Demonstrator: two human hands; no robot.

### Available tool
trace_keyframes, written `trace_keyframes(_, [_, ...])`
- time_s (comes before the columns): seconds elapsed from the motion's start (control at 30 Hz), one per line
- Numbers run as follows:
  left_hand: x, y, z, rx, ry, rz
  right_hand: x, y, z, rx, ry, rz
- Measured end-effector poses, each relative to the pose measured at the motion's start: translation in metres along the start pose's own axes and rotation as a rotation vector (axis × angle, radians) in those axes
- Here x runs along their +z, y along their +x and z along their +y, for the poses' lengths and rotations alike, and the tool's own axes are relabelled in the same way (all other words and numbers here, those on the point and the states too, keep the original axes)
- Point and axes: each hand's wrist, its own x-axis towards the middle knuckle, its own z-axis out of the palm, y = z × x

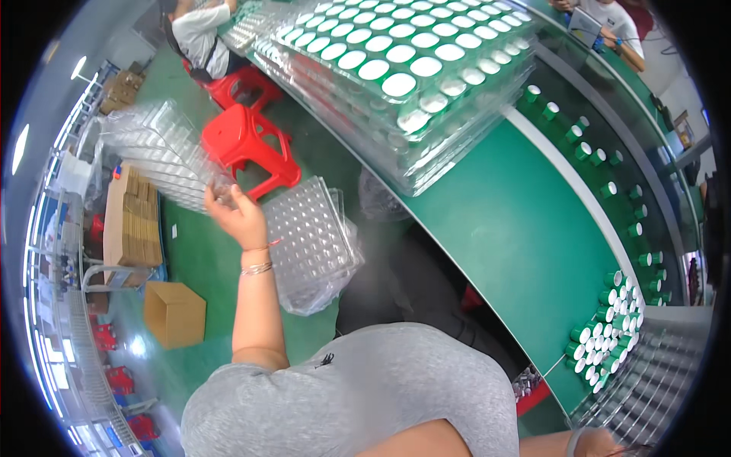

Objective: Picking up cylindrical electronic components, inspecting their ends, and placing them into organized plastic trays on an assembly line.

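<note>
My left hand (pixel 237 217) is stretched out to the left, its fingers closed on the edge of a clear plastic tray (pixel 164 141) with rows of moulded pockets. The tray is tilted and slightly blurred beside a red stool. Below that hand lies a stack of similar clear trays (pixel 308 236), partly in a plastic bag. At the lower right edge my right hand (pixel 601 442) is near a ridged metal surface (pixel 647 373); its fingers are smeared and cut off. Small green cylinders with white ends (pixel 605 335) crowd together on the green table just above it.
On the green table (pixel 502 221) stands a tall stack of clear trays (pixel 411 68) filled with white-topped green pieces. More pieces ride a curved conveyor (pixel 601 164). Red stools (pixel 247 145), an open carton (pixel 175 312) and flattened cardboard (pixel 133 221) stand left. Two other people sit beyond.
</note>
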Motion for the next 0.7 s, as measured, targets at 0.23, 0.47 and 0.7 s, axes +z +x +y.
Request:
trace_keyframes(0.23, [-0.014,0.083,0.154,0.744,0.021,-0.170,0.006,-0.028,-0.006,0.061,0.403,0.016])
trace_keyframes(0.47, [-0.032,0.069,0.278,1.055,-0.411,-0.319,0.008,-0.036,-0.032,0.341,0.912,0.044])
trace_keyframes(0.7, [-0.032,-0.001,0.365,1.234,-0.810,-0.849,-0.019,-0.051,0.011,0.331,0.856,-0.001])
